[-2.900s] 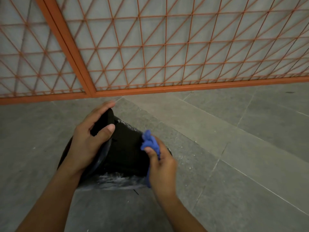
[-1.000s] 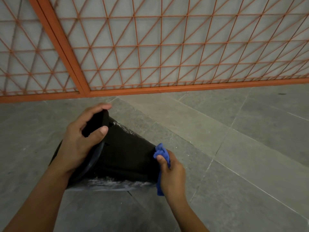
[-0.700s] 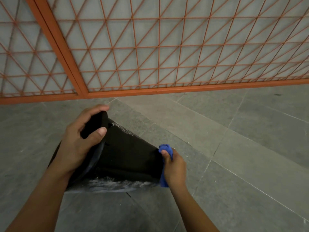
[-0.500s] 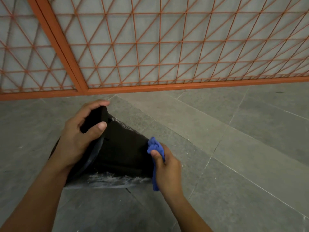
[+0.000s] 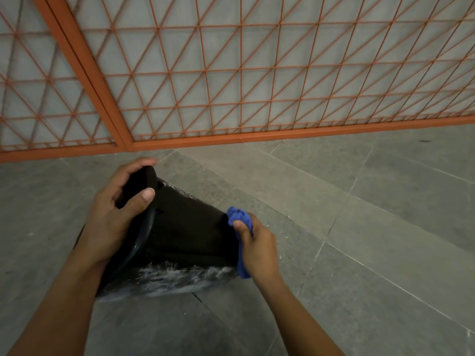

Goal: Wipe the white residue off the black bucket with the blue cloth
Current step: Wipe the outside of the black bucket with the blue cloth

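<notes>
The black bucket lies tipped on its side on the grey floor, its base end pointing right. White residue streaks its lower side near me. My left hand grips the bucket's rim at the left, thumb over the edge. My right hand holds the bunched blue cloth against the bucket's base end at the right; a strip of cloth hangs down below the hand.
An orange metal lattice gate runs across the back, with a thick orange post at the left. Grey stone floor tiles stretch to the right and toward me.
Over the past seconds my right hand has rubbed the cloth back and forth along the bucket's right end; since half a second ago it has shifted slightly right. My left hand keeps its grip.
</notes>
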A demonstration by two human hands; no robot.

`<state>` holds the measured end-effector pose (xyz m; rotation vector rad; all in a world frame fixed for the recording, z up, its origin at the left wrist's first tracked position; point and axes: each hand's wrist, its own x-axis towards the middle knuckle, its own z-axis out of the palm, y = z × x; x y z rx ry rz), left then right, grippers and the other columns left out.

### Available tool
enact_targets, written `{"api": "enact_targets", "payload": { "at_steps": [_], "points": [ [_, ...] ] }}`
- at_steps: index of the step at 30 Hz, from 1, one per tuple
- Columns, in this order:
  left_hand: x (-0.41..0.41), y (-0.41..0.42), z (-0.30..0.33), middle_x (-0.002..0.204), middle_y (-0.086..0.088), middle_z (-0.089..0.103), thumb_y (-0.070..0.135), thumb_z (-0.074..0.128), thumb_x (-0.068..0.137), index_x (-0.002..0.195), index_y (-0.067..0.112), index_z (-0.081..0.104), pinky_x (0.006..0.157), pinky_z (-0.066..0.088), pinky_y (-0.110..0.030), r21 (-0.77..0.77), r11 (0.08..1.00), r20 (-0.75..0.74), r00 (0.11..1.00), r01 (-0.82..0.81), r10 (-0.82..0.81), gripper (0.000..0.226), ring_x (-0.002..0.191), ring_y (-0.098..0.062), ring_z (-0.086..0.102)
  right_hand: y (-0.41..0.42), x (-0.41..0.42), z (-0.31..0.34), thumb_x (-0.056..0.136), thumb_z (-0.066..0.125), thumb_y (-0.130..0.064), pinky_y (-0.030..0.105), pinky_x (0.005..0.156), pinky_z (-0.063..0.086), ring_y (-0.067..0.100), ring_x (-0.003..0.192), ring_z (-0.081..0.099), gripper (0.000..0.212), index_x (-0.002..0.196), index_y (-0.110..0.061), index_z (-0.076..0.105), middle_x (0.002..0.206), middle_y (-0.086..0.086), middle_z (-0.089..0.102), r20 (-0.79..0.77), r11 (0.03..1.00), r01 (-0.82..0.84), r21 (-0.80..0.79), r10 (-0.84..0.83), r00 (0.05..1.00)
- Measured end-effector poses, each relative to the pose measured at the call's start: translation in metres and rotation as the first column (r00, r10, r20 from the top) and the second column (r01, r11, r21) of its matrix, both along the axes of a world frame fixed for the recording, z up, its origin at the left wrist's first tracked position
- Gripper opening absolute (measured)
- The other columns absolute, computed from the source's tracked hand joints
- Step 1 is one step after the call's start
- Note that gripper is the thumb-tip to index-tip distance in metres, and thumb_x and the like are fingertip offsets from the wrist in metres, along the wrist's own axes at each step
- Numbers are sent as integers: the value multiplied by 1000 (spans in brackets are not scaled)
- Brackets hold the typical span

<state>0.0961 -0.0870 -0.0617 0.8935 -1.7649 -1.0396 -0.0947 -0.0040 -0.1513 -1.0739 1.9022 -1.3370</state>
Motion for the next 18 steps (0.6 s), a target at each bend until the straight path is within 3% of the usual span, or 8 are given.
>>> {"api": "enact_targets", "payload": {
  "at_steps": [3,6,8,11,14,16,18],
  "points": [
    [-7,1,2,122,17,57,48,56,68,116,38,56,99,35,-27,-6,1000,26,1000,-3,4,48,120,-3,49,-12,-10,-10,93,51,-29,18,57,31,12,73,54,24,97,-9,62,79,0,59,4,988,108,107,-110,994],
    [-11,0,3,123,15,57,49,57,67,114,40,57,101,34,-28,-2,1000,49,999,14,-13,48,122,-4,48,2,-11,-20,94,46,-33,25,65,30,19,80,54,28,93,-7,58,83,3,56,60,955,194,226,-212,975],
    [-7,-2,3,124,12,58,50,58,66,112,40,58,101,35,-28,11,1000,33,999,10,-11,47,123,-6,49,15,-7,-25,96,43,-32,25,66,31,20,81,54,26,89,-10,54,83,2,56,95,957,186,224,-212,973],
    [2,-3,5,123,7,59,56,63,64,108,39,60,95,38,-21,40,999,3,1000,16,-16,47,117,-5,51,29,4,-27,97,39,-25,20,74,34,11,87,53,14,106,-19,49,90,-7,54,210,983,126,133,-153,966],
    [2,-7,9,126,1,58,46,59,67,109,33,59,98,37,-23,52,996,32,997,66,-68,44,119,-5,51,34,3,-34,97,41,-20,26,82,37,12,91,53,12,108,-22,45,94,-8,54,274,981,141,131,-172,946],
    [2,-10,12,129,4,58,39,56,65,109,27,59,104,33,-30,72,992,35,994,101,-104,46,126,-6,47,36,-3,-43,96,44,-19,33,80,43,20,89,55,15,106,-10,49,94,4,58,338,952,232,199,-289,896],
    [4,-9,15,132,4,57,35,54,60,108,21,59,107,31,-31,97,989,19,994,109,-111,51,129,-6,45,38,-15,-52,95,46,-20,35,70,46,25,80,56,26,110,2,51,91,13,58,537,901,320,293,-432,725]
  ]
}}
